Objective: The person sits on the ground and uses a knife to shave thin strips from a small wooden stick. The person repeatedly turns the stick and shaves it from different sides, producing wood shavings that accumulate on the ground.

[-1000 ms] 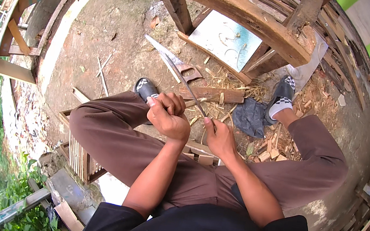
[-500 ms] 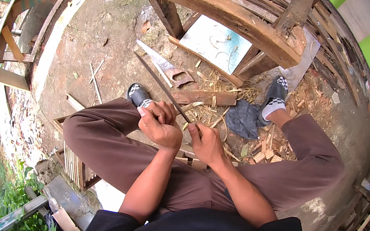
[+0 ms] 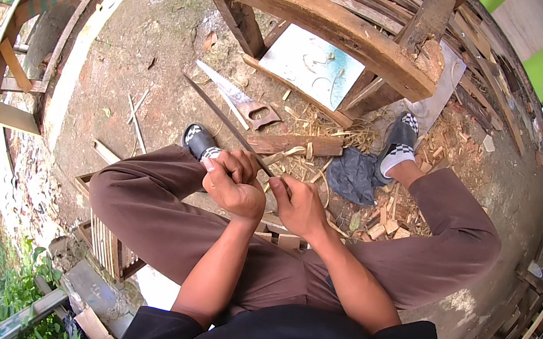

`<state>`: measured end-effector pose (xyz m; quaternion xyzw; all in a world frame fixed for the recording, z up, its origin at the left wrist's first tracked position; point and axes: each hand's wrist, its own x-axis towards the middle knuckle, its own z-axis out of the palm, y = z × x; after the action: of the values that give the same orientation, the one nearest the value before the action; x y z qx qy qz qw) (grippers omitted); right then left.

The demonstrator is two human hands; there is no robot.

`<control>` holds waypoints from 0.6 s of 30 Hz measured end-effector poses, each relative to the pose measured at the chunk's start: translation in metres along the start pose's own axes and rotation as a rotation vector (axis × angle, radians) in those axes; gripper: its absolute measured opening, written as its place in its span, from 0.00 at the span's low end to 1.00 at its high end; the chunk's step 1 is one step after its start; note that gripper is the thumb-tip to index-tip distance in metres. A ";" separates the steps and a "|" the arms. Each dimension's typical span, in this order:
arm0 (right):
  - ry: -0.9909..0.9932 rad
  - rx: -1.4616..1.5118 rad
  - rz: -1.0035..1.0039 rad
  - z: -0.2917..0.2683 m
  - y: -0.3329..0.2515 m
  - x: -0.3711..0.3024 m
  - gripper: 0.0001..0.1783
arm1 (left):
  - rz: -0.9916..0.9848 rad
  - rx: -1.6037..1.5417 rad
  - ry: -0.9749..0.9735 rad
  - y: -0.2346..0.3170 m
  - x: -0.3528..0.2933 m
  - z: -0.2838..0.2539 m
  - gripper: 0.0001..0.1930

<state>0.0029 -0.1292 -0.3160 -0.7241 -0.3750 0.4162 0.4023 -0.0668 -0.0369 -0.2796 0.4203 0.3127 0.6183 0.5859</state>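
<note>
Concrete (image 3: 121,62), grey-brown and rough, bears a brown, coarse-grained wooden plank (image 3: 322,146), a crumpled black plastic bag (image 3: 354,176) and a handsaw with a tapered silvery blade and brown handle (image 3: 243,102). Right hand (image 3: 299,206): thumb and fingers clamped on the near end of a long, thin, dark strip (image 3: 228,121). Left hand (image 3: 234,185): fingers curled inward; whether they grip anything cannot be told. The strip extends obliquely from the right fingertips, past the left knuckles, toward the upper left.

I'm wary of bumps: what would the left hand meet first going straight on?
Probably the long dark strip held by the right hand, slanting ahead of the left hand; depth is unclear.
</note>
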 end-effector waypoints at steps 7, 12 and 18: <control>-0.017 -0.096 0.365 -0.002 0.066 0.010 0.32 | 0.014 -0.010 -0.074 -0.001 -0.003 -0.004 0.29; -0.018 -0.051 0.174 -0.004 0.023 0.011 0.32 | 0.055 -0.001 -0.054 -0.008 -0.006 0.003 0.29; 0.038 -0.007 0.200 0.011 0.045 0.000 0.33 | 0.014 -0.021 0.000 -0.005 0.006 0.002 0.28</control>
<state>0.0022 -0.1438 -0.3595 -0.7670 -0.2949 0.4391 0.3632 -0.0630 -0.0310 -0.2820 0.4164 0.3033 0.6257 0.5858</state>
